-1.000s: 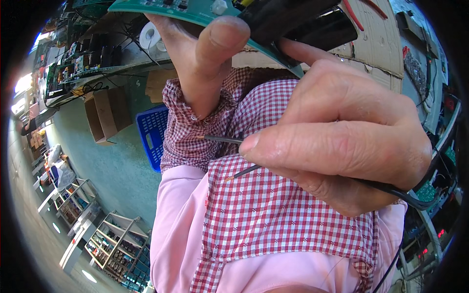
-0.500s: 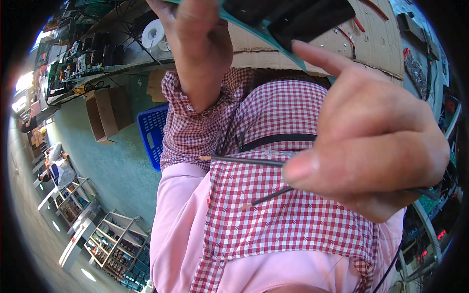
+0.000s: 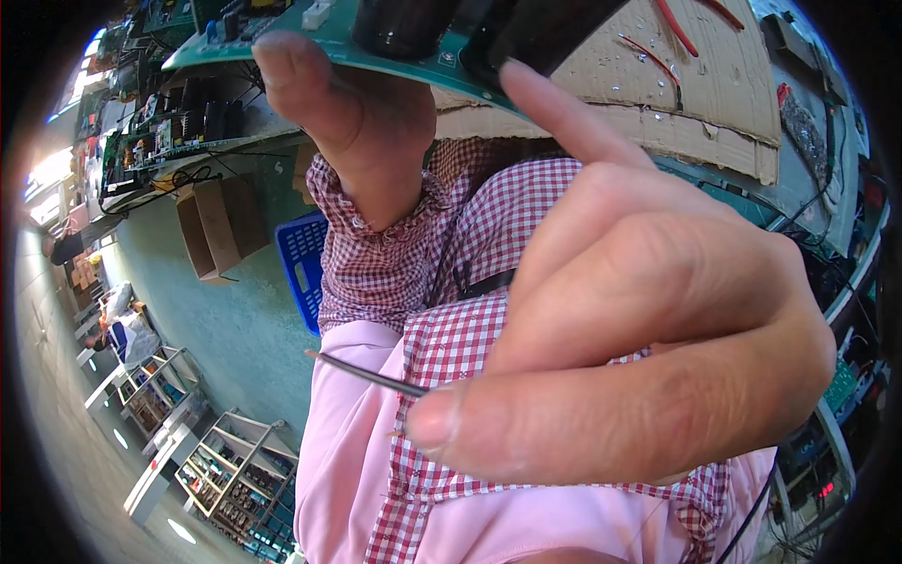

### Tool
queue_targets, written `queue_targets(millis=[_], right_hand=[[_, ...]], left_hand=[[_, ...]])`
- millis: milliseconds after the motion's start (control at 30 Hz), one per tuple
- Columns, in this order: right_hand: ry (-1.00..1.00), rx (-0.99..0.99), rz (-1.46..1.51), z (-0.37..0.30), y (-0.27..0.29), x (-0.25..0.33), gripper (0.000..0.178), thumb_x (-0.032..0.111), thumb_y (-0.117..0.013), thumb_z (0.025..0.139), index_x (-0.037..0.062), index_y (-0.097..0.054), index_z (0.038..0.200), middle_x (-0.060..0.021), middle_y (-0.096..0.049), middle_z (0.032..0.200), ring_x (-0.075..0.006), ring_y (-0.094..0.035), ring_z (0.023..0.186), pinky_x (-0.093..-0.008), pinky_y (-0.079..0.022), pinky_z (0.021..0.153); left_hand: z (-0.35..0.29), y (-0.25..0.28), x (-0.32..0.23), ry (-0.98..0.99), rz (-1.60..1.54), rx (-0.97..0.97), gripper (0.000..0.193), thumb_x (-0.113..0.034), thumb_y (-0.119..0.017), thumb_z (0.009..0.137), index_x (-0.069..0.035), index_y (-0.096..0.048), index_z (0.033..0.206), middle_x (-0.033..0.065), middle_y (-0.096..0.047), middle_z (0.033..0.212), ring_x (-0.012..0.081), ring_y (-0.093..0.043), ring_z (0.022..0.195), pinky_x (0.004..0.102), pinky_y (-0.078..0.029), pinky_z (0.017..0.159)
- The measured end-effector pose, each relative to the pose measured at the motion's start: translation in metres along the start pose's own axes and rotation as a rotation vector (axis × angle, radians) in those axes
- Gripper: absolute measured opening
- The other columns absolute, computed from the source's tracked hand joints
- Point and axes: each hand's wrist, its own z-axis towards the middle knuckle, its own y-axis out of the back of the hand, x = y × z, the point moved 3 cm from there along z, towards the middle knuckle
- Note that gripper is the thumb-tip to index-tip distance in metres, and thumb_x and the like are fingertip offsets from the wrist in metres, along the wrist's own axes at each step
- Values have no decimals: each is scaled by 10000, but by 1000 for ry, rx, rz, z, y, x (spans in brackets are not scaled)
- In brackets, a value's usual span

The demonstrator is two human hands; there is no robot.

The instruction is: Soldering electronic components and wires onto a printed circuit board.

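Note:
My left hand (image 3: 371, 122) supports a green circuit board (image 3: 343, 54) from below, its thumb at the board's edge. Large black cylindrical components (image 3: 404, 26) and a small white connector (image 3: 319, 13) stand on the board. My right hand (image 3: 658, 320), close to the camera, pinches a thin black wire (image 3: 368, 373) between thumb and curled fingers. The wire's bare copper end points left, over my lap. One outstretched finger of that hand reaches the board's edge beside a black component. The rest of the wire is hidden behind my hand.
Cardboard (image 3: 601, 108) covers the bench, with red wires (image 3: 676, 28) and small bits of metal on it. Other circuit boards (image 3: 169, 132) lie at the bench's left. Below are an open cardboard box (image 3: 216, 226) and a blue plastic basket (image 3: 303, 268). A metal rack (image 3: 235, 475) stands farther left.
The board has shifted left and shows more of its components. My right hand has moved left with the wire. A second wire end, plain before, is now mostly hidden.

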Motion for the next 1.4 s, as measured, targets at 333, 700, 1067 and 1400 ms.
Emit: queue_targets(millis=[333,700,1067,1400], right_hand=[[11,-74,38,11,-18,-16,260,79,-673,855,20,-693,1108,-85,-659,853,-164,-629,693,-491,-493,888],[21,-25,-17,3,0,-5,268,92,-648,878,13,-677,1133,-91,-657,859,-157,-627,692,-463,-504,860],[28,-38,-24,1,-10,-9,276,105,-622,902,7,-661,1157,-96,-655,866,-149,-625,691,-436,-515,832],[25,-61,-35,0,-9,-9,286,117,-599,923,1,-647,1179,-101,-654,872,-142,-623,689,-410,-525,807]], left_hand=[[-9,20,-1,3,-14,-36,722,-618,-425,976,17,-460,1316,155,-602,1199,219,-588,1050,366,-489,907],[-10,28,-2,3,-11,-26,716,-620,-430,972,6,-476,1316,146,-604,1214,224,-589,1070,375,-481,926],[-7,30,2,0,-15,-5,710,-622,-435,968,-5,-491,1316,137,-607,1228,229,-589,1090,383,-473,946],[-2,30,3,-2,-24,0,706,-623,-440,964,-15,-505,1316,129,-609,1241,233,-589,1109,390,-467,963]])
